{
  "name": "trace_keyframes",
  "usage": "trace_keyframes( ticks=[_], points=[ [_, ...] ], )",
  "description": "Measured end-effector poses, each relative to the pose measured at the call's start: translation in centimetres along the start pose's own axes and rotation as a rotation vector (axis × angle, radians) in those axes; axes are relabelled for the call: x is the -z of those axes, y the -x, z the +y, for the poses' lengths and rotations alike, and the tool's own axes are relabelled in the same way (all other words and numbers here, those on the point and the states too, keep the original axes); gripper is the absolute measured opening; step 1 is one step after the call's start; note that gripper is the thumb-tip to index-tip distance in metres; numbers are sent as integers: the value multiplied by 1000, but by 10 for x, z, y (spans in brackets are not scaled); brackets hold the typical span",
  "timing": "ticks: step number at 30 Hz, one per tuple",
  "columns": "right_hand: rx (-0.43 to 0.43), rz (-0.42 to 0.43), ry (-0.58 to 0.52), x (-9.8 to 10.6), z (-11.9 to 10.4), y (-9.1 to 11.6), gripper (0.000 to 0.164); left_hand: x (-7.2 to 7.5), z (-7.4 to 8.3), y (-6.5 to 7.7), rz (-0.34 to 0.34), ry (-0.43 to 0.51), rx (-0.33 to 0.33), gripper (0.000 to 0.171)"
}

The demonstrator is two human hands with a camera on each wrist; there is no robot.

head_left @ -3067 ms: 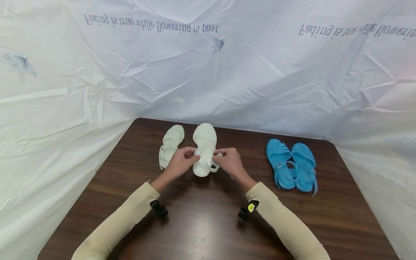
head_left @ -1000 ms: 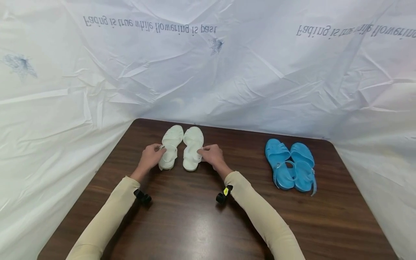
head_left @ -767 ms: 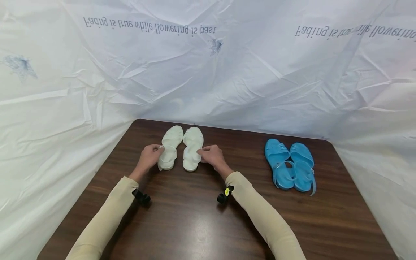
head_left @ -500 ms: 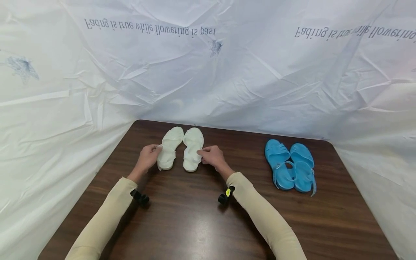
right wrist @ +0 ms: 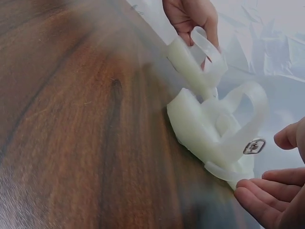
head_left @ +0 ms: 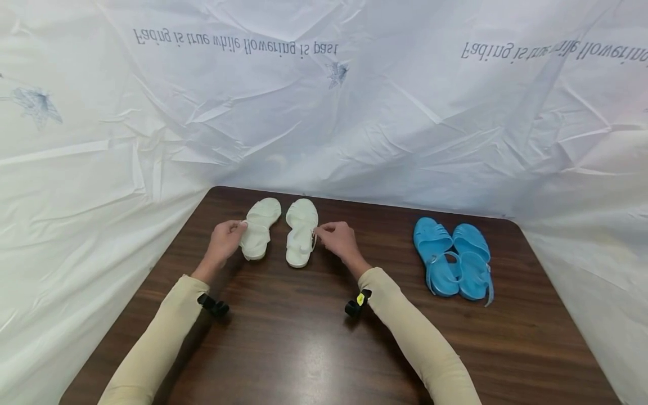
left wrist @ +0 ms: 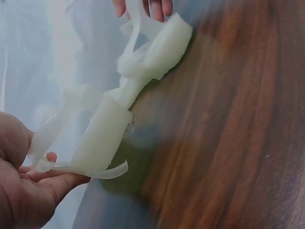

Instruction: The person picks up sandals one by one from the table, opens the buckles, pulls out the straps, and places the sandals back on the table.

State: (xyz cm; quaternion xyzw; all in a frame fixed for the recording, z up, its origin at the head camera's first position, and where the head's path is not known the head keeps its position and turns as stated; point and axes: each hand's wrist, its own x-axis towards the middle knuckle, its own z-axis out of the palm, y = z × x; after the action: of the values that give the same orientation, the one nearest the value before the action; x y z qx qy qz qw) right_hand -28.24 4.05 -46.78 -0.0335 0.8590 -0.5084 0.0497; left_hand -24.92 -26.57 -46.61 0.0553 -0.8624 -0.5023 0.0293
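Two white sandals lie side by side on the table, toes pointing away, with a gap between them. My left hand point(head_left: 223, 242) pinches the strap of the left white sandal point(head_left: 263, 212) at its outer side; the left wrist view shows thumb and fingers around that strap point(left wrist: 45, 143). Beside the right white sandal point(head_left: 301, 215) is my right hand point(head_left: 340, 242). In the right wrist view its thumb stands apart from the fingers point(right wrist: 262, 198), which touch the loose strap end, while a metal buckle point(right wrist: 254, 146) sits free in front of the thumb.
A pair of blue sandals point(head_left: 432, 236) with ankle straps lies on the right part of the dark wooden table point(head_left: 283, 315). White printed sheeting point(head_left: 324, 118) hangs behind the table's far edge and along both sides.
Both hands held the right white sandal up; it now lies beside the left one. My left hand has taken the left sandal's strap and shifted it left. My right hand has loosened and drawn slightly right.
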Motion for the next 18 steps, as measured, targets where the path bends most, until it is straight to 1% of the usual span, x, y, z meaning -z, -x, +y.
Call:
trace_keyframes(
  ticks=[3,6,9,12,14,18],
  points=[
    [32,41,28,3,-3,0,33,5,4,1,18,1,-1,55],
    [81,67,56,7,-8,2,39,8,10,3,37,10,-25,54],
    [149,72,66,10,-18,7,40,9,18,5,58,24,-55,53],
    [213,57,61,12,-31,15,39,9,27,7,70,41,-71,54],
    [246,26,55,13,-39,21,39,8,35,8,79,54,-78,54],
    [280,-38,23,13,-51,31,42,2,53,16,93,108,-98,54]
  ],
)
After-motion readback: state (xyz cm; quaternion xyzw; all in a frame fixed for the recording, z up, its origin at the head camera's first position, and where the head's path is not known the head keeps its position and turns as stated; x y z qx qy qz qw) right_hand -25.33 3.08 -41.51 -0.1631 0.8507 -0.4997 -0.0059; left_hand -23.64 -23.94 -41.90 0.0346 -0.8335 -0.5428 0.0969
